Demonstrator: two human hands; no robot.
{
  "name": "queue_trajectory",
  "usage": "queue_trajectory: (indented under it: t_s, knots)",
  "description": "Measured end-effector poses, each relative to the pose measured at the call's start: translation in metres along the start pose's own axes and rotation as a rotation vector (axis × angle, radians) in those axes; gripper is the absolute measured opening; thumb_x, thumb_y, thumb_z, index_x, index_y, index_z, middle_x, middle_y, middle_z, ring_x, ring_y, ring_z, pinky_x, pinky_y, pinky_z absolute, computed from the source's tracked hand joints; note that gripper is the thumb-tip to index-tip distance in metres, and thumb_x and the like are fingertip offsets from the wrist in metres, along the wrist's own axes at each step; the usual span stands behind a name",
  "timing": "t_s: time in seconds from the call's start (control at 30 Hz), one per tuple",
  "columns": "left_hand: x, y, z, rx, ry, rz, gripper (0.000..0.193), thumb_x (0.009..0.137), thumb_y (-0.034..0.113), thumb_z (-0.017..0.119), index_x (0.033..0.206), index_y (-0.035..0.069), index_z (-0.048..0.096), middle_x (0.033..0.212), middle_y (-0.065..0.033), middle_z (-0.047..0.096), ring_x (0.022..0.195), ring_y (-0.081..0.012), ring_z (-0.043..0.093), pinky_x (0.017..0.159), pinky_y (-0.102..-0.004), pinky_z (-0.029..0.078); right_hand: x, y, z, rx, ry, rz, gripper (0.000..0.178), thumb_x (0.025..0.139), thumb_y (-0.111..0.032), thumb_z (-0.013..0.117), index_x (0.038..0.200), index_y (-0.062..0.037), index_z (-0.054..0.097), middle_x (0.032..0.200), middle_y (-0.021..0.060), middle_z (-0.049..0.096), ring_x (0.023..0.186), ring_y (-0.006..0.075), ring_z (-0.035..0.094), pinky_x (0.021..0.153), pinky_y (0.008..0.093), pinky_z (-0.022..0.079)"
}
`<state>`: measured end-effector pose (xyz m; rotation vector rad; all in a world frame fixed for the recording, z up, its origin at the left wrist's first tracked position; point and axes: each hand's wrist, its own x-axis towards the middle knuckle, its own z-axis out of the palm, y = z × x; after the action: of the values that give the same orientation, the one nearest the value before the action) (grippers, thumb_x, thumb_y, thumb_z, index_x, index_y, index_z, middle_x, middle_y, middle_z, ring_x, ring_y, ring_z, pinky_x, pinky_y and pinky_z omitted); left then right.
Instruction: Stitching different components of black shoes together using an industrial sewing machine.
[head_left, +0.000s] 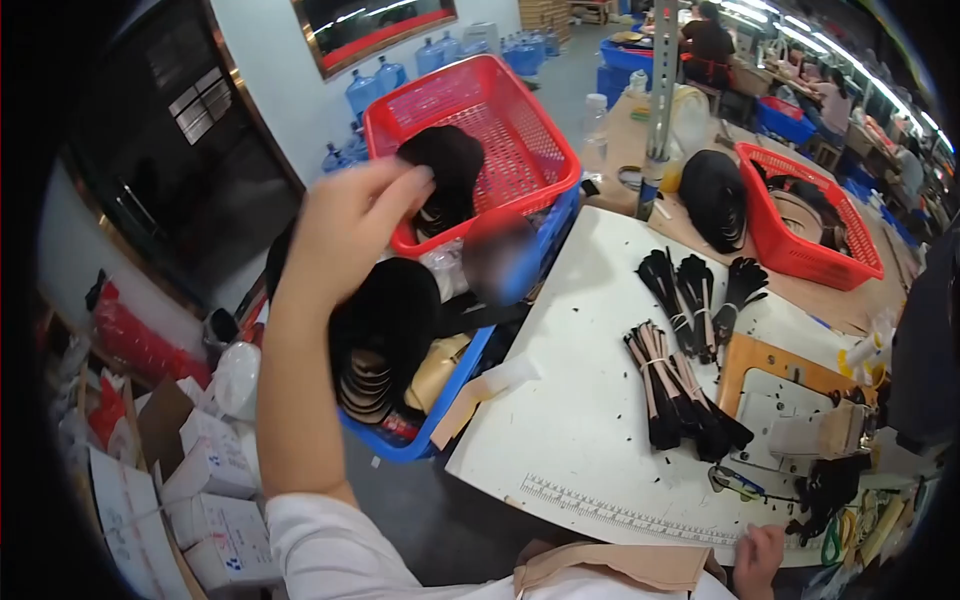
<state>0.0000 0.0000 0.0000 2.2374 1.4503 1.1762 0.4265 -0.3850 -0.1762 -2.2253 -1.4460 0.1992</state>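
Observation:
My left hand (362, 215) reaches far out to the left over a red plastic basket (520, 130). Its thumb and fingers come together at the left edge of a stack of black curved pads (450, 170), with pale layers showing below. My right hand (762, 560) rests at the table's front edge, low in the view, fingers curled; whatever they may hold is hidden. Ahead of it on the white table (560, 440) lie banded bundles of black and beige strips (665, 385), several black bundles (700, 300) and small snips (735, 483).
Under the red basket stands a blue crate (385, 440) with more black pads (390, 310). A blurred dark and blue patch (500, 260) cannot be made out. A sewing machine plate (780, 400) lies right, a second red basket (815, 250) beyond. Boxes (215, 500) stand at left; people work far off.

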Motion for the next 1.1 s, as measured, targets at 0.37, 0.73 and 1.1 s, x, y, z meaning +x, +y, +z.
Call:
queue_trajectory:
  t_s: [0.37, 0.73, 1.1]
  knots:
    - [-0.112, -0.133, 0.058, 0.757, -0.259, 0.071, 0.044, 0.059, 0.019, 0.073, 0.094, -0.001, 0.055, 0.096, -0.0146, 0.056, 0.098, -0.0275, 0.052, 0.088, -0.0427, 0.029, 0.046, -0.036, 0.051, -0.143, 0.146, -0.425, 0.019, 0.068, -0.002, 0.057, 0.087, -0.0014, 0.057, 0.079, 0.0153, 0.049, 0.069, 0.0308, 0.049, 0.059, 0.0383, 0.040]
    - [-0.050, -0.148, 0.041, 1.209, -0.624, -0.105, 0.022, 0.060, 0.013, 0.063, 0.081, 0.007, 0.065, 0.084, -0.0093, 0.060, 0.089, -0.0235, 0.055, 0.086, -0.0380, 0.030, 0.033, -0.059, 0.095, -0.092, 0.219, -0.385, 0.018, 0.069, -0.006, 0.059, 0.087, -0.0039, 0.060, 0.081, 0.0106, 0.051, 0.068, 0.0271, 0.049, 0.059, 0.0368, 0.039]
    - [-0.124, -0.130, -0.003, 0.841, 0.152, -0.139, 0.042, 0.067, 0.015, 0.071, 0.100, -0.005, 0.056, 0.095, -0.0181, 0.057, 0.093, -0.0361, 0.050, 0.086, -0.0427, 0.037, 0.020, -0.075, 0.102, -0.091, 0.240, -0.449, 0.019, 0.064, -0.003, 0.060, 0.083, -0.0026, 0.060, 0.076, 0.0110, 0.052, 0.063, 0.0267, 0.049, 0.055, 0.0364, 0.038]
